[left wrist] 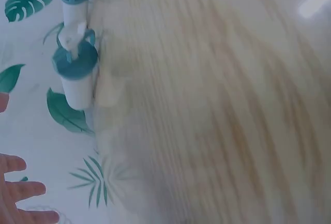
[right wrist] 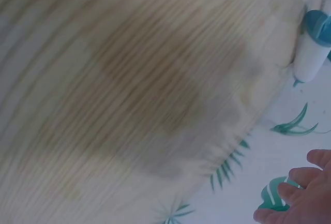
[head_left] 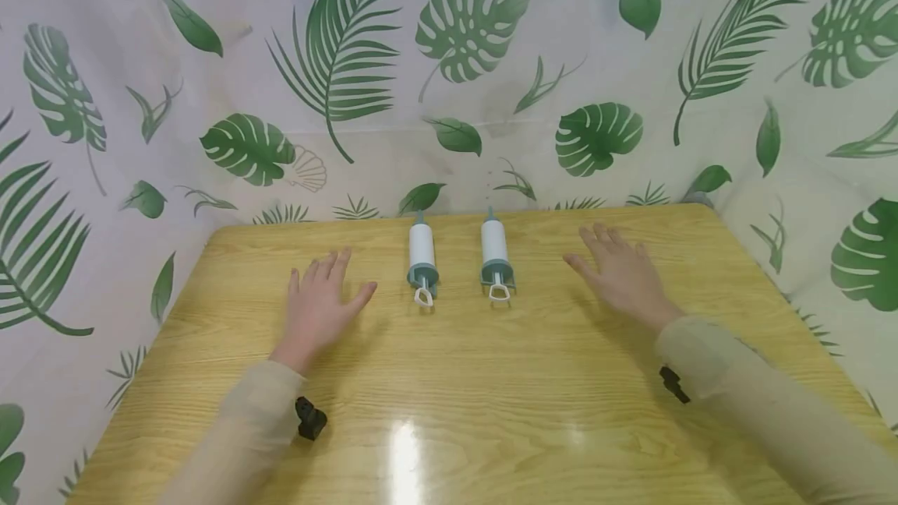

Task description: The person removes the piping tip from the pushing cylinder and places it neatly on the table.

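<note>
Two syringe-like tools with white barrels, grey-green collars and nozzles, and white pull rings lie side by side near the table's back edge in the head view: a left one (head_left: pixel 421 244) and a right one (head_left: pixel 494 240). Their nozzles point away from me. To the left of the pair is my left hand (head_left: pixel 318 306), fingers spread and holding nothing. My right hand (head_left: pixel 624 275) is held out to the right of them, also with nothing in it. Both tools show partly in the left wrist view, the nearer barrel (left wrist: pixel 78 92) below the other.
The wood-grain table (head_left: pixel 449 365) ends at a pale leaf-printed cloth (head_left: pixel 386 170) hanging behind it and along both sides. A small black device (head_left: pixel 309 418) sits by the left cuff, another black device (head_left: pixel 675 384) by the right. Light glares off the table's front part.
</note>
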Demonstrator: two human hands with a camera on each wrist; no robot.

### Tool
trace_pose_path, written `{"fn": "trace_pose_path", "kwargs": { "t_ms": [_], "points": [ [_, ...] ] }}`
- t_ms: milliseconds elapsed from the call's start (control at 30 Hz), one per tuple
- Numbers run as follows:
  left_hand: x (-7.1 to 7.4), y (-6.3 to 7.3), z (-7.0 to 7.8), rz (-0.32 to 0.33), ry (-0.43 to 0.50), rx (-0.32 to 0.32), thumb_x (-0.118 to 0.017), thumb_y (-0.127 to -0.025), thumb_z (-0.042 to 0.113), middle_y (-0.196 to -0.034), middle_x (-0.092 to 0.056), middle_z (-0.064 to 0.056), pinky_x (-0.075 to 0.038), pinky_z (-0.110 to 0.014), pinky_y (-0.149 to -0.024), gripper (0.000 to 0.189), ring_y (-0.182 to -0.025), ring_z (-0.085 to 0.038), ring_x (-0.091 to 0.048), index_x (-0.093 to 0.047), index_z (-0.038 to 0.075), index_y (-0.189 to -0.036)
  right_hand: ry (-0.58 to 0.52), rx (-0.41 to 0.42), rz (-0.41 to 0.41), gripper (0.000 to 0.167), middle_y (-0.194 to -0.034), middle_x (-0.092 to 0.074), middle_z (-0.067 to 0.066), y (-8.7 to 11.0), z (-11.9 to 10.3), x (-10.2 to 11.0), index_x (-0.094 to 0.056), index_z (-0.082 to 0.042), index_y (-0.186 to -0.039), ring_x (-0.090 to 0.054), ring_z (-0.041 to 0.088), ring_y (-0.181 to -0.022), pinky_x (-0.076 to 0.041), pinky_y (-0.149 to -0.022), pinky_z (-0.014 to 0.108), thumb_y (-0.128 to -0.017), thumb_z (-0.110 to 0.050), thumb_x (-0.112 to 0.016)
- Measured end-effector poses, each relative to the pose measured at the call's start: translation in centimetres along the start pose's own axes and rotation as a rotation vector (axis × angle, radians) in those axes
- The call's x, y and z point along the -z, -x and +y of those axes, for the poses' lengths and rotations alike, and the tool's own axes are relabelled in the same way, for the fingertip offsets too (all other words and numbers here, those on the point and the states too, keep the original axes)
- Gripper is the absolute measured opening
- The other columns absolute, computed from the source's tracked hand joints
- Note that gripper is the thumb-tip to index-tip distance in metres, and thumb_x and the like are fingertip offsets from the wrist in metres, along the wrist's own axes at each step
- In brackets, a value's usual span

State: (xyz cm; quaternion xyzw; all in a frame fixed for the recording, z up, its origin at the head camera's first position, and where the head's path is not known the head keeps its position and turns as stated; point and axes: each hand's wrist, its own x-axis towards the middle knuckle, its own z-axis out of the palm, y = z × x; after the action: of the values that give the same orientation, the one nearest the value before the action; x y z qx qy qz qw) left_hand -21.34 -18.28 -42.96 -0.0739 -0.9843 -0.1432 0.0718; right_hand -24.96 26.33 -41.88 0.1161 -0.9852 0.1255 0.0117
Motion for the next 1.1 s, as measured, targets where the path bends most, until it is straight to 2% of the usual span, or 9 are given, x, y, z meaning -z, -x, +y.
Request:
{"fn": "trace_pose_path", "kwargs": {
  "t_ms": [267, 467, 700, 833, 1100],
  "points": [
    [-0.5, -0.1, 2.6, 0.057, 0.093, -0.018, -0.042, -0.091, 0.064, -0.144, -0.041, -0.017, -0.017, -0.061, -0.109, 0.079, -0.13, -0.037, -0.038, -0.034, 0.009, -0.147, -0.265, 0.05, 0.034, 0.073, -0.154, -0.022, 0.02, -1.3, -3.7, -0.8, -0.027, -0.004, -0.15, -0.02, 0.041, -0.139, -0.014, -0.111, 0.058, -0.099, -0.057, -0.028],
    [-1.1, -0.5, 4.3, 0.089, 0.198, -0.009, -0.053, -0.091, 0.054, -0.143, -0.043, -0.016, -0.023, -0.058, -0.108, 0.073, -0.131, -0.035, -0.039, -0.036, 0.008, -0.146, -0.466, 0.113, 0.041, 0.065, -0.151, -0.029, 0.02, -2.3, -7.0, -1.2, -0.032, -0.001, -0.147, -0.024, 0.039, -0.138, -0.018, -0.112, 0.053, -0.102, -0.048, -0.033],
    [-2.1, -1.7, 6.4, 0.083, 0.304, 0.031, -0.054, -0.091, 0.054, -0.142, -0.045, -0.013, -0.031, -0.058, -0.102, 0.072, -0.129, -0.034, -0.04, -0.036, 0.011, -0.146, -0.588, 0.15, 0.016, 0.058, -0.149, -0.036, 0.015, -3.5, -10.5, -1.4, -0.036, -0.008, -0.147, -0.03, 0.036, -0.136, -0.024, -0.11, 0.054, -0.102, -0.044, -0.036],
    [-2.5, -2.5, 7.4, 0.075, 0.33, 0.063, -0.058, -0.09, 0.05, -0.14, -0.046, -0.014, -0.036, -0.058, -0.097, 0.071, -0.124, -0.036, -0.044, -0.037, 0.01, -0.145, -0.649, 0.131, -0.019, 0.058, -0.148, -0.038, 0.013, -4.5, -12.0, -1.6, -0.037, -0.009, -0.147, -0.033, 0.035, -0.136, -0.028, -0.109, 0.053, -0.102, -0.046, -0.033],
    [-3.2, -3.6, 8.9, 0.062, 0.435, 0.166, -0.065, -0.088, 0.042, -0.134, -0.047, -0.018, -0.048, -0.047, -0.086, 0.07, -0.114, -0.034, -0.05, -0.039, 0.007, -0.143, -0.831, -0.022, -0.081, 0.065, -0.146, -0.042, 0.01, -7.4, -14.0, -2.2, -0.039, -0.013, -0.146, -0.04, 0.029, -0.131, -0.033, -0.107, 0.045, -0.099, -0.057, -0.031]
  ]
}}
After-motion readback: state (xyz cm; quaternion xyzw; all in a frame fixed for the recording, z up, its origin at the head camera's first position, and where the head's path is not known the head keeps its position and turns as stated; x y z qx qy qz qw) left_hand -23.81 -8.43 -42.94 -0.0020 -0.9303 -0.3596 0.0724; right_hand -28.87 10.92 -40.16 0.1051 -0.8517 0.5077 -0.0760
